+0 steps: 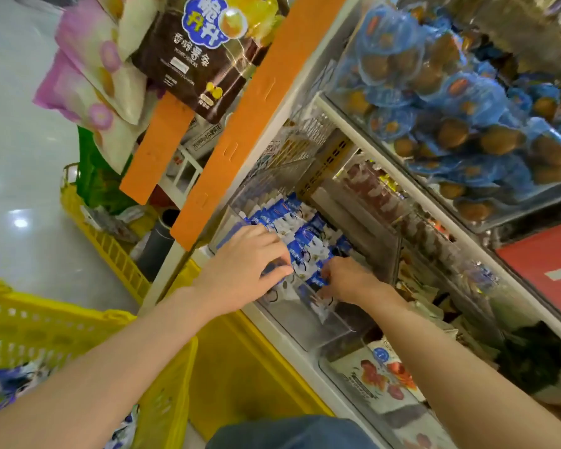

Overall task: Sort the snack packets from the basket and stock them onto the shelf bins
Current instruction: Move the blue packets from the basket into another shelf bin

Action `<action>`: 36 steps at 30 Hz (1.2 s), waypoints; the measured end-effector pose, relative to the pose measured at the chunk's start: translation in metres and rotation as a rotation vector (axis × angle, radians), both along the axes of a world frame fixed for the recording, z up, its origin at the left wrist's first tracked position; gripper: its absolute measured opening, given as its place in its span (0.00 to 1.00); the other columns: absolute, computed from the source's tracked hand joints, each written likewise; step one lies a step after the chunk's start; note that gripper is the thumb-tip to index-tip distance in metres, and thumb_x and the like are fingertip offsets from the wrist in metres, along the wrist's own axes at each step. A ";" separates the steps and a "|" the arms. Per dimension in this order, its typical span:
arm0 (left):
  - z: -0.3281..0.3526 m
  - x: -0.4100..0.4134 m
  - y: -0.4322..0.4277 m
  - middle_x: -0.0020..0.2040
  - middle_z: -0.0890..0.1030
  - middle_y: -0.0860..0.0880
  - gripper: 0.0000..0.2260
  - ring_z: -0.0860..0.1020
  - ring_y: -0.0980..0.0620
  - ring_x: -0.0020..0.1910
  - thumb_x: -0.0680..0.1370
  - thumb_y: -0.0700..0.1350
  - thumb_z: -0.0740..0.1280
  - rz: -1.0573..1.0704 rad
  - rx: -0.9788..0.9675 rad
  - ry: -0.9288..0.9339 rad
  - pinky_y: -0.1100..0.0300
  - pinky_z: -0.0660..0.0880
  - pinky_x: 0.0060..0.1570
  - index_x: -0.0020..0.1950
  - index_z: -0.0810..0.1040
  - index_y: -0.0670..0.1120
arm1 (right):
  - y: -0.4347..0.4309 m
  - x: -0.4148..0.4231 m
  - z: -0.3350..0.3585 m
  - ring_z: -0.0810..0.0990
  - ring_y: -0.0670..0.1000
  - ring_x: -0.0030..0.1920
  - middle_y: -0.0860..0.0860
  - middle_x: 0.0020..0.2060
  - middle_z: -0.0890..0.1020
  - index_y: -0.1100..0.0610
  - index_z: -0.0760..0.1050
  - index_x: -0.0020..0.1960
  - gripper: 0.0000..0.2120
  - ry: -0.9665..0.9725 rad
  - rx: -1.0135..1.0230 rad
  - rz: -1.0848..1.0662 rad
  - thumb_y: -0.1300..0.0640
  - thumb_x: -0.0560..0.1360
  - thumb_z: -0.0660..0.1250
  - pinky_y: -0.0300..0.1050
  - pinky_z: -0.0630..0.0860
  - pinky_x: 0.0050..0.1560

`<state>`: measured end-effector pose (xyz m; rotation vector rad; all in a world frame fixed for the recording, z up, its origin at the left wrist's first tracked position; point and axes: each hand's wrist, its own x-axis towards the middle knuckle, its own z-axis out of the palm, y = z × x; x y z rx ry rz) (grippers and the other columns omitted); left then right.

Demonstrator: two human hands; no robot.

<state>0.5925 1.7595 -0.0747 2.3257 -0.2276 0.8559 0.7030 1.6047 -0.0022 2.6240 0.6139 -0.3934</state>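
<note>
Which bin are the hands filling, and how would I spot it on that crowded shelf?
Follow the slanted orange strip down the shelf frame to the clear bin at its lower end, where the left hand and right hand grip its blue-and-white packets. No neighbour has those: the next bin holds reddish packets, the shelf above brown snacks in blue wrap.

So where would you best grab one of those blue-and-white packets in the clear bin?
Pinch a blue-and-white packet by its top edge, coming down from above and slightly from the front. The packets stand on edge, packed face to face in rows, so probably only their upper edges are free. The walls of the clear bin close off the sides.
</note>
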 end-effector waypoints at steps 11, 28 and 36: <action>-0.003 -0.004 0.001 0.50 0.75 0.57 0.10 0.67 0.59 0.53 0.79 0.51 0.59 -0.021 -0.004 0.041 0.67 0.57 0.55 0.54 0.77 0.51 | -0.008 -0.036 0.009 0.77 0.48 0.52 0.45 0.54 0.78 0.50 0.71 0.61 0.15 -0.094 0.475 -0.025 0.45 0.77 0.61 0.45 0.76 0.50; 0.009 -0.073 0.005 0.63 0.76 0.56 0.16 0.73 0.56 0.61 0.79 0.56 0.56 0.039 0.171 0.266 0.57 0.71 0.58 0.66 0.70 0.57 | -0.026 -0.143 -0.044 0.78 0.53 0.53 0.52 0.53 0.78 0.56 0.75 0.59 0.16 -0.418 0.712 0.413 0.54 0.72 0.68 0.47 0.76 0.52; -0.084 -0.145 0.062 0.57 0.76 0.54 0.13 0.72 0.52 0.58 0.79 0.51 0.60 0.265 0.165 0.492 0.58 0.64 0.58 0.62 0.74 0.53 | 0.042 -0.166 -0.130 0.72 0.50 0.57 0.50 0.57 0.74 0.54 0.69 0.64 0.16 -0.051 0.764 0.449 0.51 0.78 0.60 0.44 0.71 0.56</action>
